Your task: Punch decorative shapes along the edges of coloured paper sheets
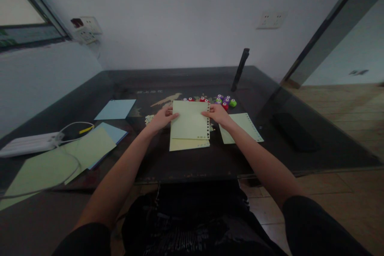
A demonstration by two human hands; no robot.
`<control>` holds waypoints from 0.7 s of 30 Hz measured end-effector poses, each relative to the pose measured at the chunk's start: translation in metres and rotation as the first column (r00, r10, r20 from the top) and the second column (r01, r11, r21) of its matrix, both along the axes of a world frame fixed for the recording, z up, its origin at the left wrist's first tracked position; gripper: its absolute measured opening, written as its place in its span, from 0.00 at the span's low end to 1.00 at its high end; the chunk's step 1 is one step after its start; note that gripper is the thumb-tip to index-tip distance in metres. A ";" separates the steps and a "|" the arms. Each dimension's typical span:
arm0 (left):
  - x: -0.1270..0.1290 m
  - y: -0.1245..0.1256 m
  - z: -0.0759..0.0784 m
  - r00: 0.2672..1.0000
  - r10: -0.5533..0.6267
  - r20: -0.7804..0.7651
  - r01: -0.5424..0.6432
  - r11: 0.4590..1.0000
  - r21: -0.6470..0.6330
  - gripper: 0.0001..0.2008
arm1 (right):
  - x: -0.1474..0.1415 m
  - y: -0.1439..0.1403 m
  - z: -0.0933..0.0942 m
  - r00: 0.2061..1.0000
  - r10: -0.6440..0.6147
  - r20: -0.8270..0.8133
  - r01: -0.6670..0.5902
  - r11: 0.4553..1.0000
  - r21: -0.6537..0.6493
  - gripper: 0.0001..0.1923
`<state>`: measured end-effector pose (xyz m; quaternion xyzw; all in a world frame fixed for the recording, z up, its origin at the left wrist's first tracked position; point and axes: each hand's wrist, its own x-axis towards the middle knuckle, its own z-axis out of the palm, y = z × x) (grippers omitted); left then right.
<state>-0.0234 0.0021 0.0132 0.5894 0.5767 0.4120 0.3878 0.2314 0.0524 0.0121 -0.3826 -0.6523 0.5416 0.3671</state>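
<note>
My left hand [162, 119] holds the left edge of a pale green sheet [189, 122] with punched holes down its right side. At the sheet's upper right corner my right hand [218, 114] grips it. The sheet lies over a yellowish sheet [189, 145] on the dark glass table [210, 160]. Another pale green punched sheet [244, 126] lies just right of my right hand. Several small coloured craft punches [224, 102] sit just beyond the sheets. Tiny paper cut-outs [148, 119] are scattered near my left hand.
Blue sheets [115, 109] and large green sheets [60, 160] lie at the left, with a white power strip [27, 144] and cable [72, 128]. A black stand [240, 70] rises at the back. A dark flat object [294, 130] lies at the right.
</note>
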 end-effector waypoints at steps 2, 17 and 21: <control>0.004 -0.004 0.001 0.993 -0.090 0.078 0.096 0.993 -0.075 0.17 | 0.002 0.001 0.003 0.996 -0.058 -0.071 0.057 0.998 -0.023 0.11; 0.018 -0.011 0.003 0.994 -0.050 0.093 0.053 0.998 -0.026 0.13 | 0.006 -0.003 0.008 0.999 0.049 -0.009 -0.050 0.991 -0.127 0.13; 0.021 -0.012 0.004 0.996 -0.024 0.082 0.025 1.000 -0.006 0.14 | 0.006 -0.007 0.009 0.995 0.097 0.010 -0.095 0.988 -0.125 0.16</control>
